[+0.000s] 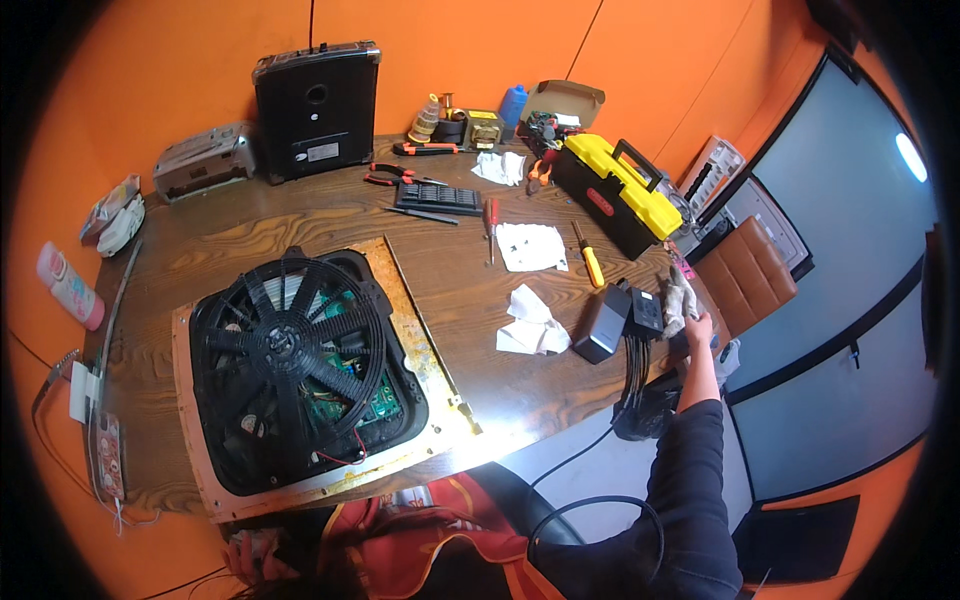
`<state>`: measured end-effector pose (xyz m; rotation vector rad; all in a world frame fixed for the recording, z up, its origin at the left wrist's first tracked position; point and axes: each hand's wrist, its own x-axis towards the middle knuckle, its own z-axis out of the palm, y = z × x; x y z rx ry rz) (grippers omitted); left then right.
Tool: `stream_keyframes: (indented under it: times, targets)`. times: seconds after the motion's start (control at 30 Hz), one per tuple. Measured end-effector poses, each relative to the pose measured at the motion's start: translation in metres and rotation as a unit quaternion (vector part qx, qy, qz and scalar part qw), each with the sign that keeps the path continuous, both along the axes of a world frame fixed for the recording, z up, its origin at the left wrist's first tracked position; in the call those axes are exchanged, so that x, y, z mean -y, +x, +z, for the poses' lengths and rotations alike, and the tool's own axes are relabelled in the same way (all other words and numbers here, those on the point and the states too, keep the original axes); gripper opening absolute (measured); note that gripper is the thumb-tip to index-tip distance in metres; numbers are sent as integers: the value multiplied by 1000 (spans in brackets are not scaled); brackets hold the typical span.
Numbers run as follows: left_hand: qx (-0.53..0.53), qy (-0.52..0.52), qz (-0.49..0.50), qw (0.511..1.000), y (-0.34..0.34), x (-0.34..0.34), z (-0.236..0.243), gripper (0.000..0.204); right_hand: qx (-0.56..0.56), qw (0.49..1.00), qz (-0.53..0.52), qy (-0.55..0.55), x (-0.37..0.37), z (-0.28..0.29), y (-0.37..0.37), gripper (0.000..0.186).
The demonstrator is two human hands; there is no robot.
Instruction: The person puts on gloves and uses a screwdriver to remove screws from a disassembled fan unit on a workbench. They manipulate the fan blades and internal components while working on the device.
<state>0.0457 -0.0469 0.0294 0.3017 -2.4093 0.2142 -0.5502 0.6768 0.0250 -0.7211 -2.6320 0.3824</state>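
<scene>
At the table's right edge, my right hand is closed on a crumpled off-white cloth, possibly a work glove. Just left of it are a black power adapter and a dark grey box-shaped device, with black cables hanging over the edge. My left hand cannot be made out. On the left of the table lies a rusty-edged white panel with a black fan in a black frame. Green circuit boards show beneath the fan blades.
A yellow-and-black toolbox stands at the back right. Between it and the fan lie a yellow screwdriver, a red screwdriver, a bit set, pliers and crumpled white papers. A black speaker-like box stands behind.
</scene>
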Motion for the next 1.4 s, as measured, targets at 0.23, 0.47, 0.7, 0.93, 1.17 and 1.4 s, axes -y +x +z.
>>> stream_keyframes:
  times: [0.23,0.47,0.7,0.93,1.17,1.4]
  targets:
    - [-160,158,-125,966,-84,-30,70,19,-388,736,270,-484,192,139,76,27]
    - [-129,360,-375,845,-191,-121,109,91,97,311,493,-807,425,161,286,41]
    - [-247,634,-329,655,-137,-144,46,60,142,468,719,-494,489,140,358,41]
    - [-481,738,-99,462,-89,-93,52,46,159,385,856,-308,501,123,378,40]
    - [-391,712,-186,553,-44,115,101,36,171,388,847,-320,512,119,374,28]
    - [-70,223,251,939,-40,168,75,40,215,427,832,-280,504,96,363,22]
